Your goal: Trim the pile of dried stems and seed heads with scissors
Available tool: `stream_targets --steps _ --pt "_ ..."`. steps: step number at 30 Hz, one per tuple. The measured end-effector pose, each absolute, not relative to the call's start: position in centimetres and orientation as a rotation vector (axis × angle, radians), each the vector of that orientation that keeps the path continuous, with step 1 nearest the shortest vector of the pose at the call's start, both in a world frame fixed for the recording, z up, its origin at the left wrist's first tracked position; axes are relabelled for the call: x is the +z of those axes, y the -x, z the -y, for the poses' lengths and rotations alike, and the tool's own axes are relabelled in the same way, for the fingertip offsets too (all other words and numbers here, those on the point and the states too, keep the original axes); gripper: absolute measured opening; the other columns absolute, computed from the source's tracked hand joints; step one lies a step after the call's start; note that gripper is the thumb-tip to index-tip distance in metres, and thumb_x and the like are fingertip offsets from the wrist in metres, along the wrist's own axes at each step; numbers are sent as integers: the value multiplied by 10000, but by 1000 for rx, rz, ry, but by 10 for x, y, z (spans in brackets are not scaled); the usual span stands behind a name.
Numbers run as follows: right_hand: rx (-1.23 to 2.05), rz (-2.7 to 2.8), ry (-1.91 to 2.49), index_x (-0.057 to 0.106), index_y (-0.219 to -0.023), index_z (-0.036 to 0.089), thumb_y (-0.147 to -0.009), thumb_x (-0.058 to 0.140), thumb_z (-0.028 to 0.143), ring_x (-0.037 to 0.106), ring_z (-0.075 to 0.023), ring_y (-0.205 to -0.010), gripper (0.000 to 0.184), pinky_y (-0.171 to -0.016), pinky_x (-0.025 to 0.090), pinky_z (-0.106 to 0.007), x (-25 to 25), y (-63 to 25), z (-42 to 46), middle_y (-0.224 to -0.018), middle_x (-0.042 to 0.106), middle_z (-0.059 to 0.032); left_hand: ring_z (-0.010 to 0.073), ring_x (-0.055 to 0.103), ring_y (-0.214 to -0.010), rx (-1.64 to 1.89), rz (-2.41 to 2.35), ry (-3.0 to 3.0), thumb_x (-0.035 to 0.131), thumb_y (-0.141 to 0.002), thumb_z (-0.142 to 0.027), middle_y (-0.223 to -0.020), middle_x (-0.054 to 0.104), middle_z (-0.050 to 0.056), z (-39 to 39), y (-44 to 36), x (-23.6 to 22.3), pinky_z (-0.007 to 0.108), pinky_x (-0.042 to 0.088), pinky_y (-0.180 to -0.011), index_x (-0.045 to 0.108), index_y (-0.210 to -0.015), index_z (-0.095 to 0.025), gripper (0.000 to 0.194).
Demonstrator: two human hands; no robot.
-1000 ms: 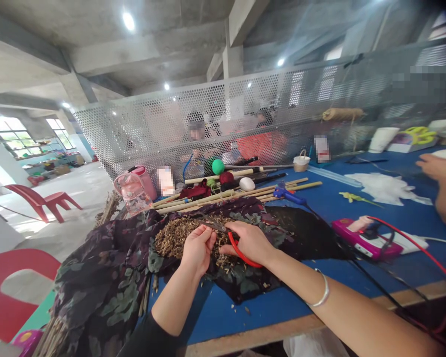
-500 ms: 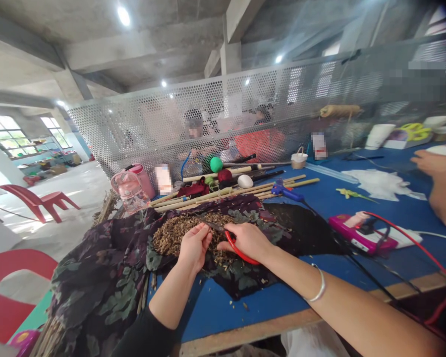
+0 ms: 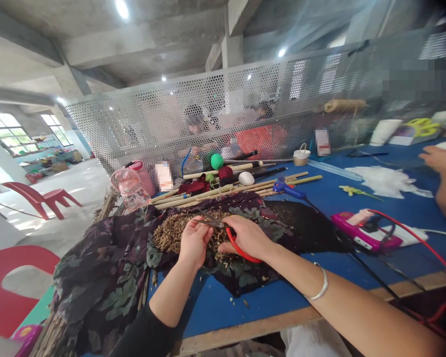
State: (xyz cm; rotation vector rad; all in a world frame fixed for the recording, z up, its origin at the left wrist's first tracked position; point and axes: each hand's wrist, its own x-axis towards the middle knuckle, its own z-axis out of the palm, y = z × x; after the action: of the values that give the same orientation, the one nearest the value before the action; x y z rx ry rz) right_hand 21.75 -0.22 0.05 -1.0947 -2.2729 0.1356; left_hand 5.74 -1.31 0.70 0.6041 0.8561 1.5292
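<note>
My right hand (image 3: 245, 235) grips a pair of scissors (image 3: 241, 250) by the red handles. Their dark blades point left and look slightly parted. At the blade tips, my left hand (image 3: 195, 242) pinches with thumb and fingers; whatever is between them is too small to make out. Below both hands lies a heap of brown dried plant bits (image 3: 169, 233), some of it hidden by the hands. The heap rests on a dark floral cloth (image 3: 107, 277) spread over the blue table (image 3: 208, 307).
Behind the heap are bamboo sticks (image 3: 193, 199), a white ball (image 3: 246, 178), a green ball (image 3: 217, 161) and a blue glue gun (image 3: 288, 188). A pink power strip (image 3: 357, 233) with cables stands right. Another person's hand (image 3: 442, 168) shows at the right edge. A perforated screen (image 3: 144, 119) runs behind.
The scissor blades have parted slightly beside my left fingers. Both hands stay over the heap. The whole view has shifted a little.
</note>
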Motion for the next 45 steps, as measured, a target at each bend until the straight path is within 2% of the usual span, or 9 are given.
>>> stream_targets --steps 7,14,21,28,32,38,45 --pt "65 2275 1088 566 -1015 165 -633 661 580 557 -222 -787 572 -720 433 -328 3 -217 2 -815 586 -71 48 572 -550 1546 -888 -663 725 -605 -103 -642 573 -49 15 -59 4 146 485 -559 409 -794 -190 377" --pt "9 2297 1157 588 -967 189 -659 594 644 584 -221 -757 550 -666 433 -307 4 -217 4 -785 614 -64 31 554 -554 1562 -943 -700 723 -605 -128 -674 563 -46 16 -58 6 133 475 -553 433 -742 -168 323" --pt "43 2311 1235 590 -911 210 -665 583 652 610 -214 -738 506 -635 424 -281 3 -216 5 -747 636 -52 25 534 -529 1553 -981 -671 719 -605 -107 -628 517 -64 13 -57 1 135 476 -555 362 -662 -174 369" --pt "143 2285 1273 581 -867 222 -694 576 621 626 -211 -713 435 -602 420 -266 0 -215 6 -742 654 -42 28 543 -541 1561 -931 -608 681 -649 -77 -621 522 -62 14 -60 0 144 493 -592 405 -737 -182 309" --pt "190 2271 1253 578 -905 219 -699 587 599 625 -208 -717 433 -618 434 -269 -1 -216 5 -764 656 -40 32 548 -533 1563 -893 -604 690 -637 -88 -619 531 -63 15 -59 1 147 490 -588 392 -750 -187 333" --pt "137 2268 1156 561 -1030 177 -669 618 597 602 -241 -884 557 -750 454 -321 -1 -212 7 -909 643 -95 41 548 -542 1602 -916 -713 709 -596 -117 -614 525 -76 15 -59 2 167 483 -593 352 -702 -192 379" --pt "166 2261 1218 577 -1011 193 -679 611 597 618 -233 -835 525 -705 444 -300 0 -212 7 -860 656 -83 51 548 -543 1609 -944 -794 700 -592 -157 -605 529 -80 15 -61 0 184 469 -589 340 -696 -197 376"
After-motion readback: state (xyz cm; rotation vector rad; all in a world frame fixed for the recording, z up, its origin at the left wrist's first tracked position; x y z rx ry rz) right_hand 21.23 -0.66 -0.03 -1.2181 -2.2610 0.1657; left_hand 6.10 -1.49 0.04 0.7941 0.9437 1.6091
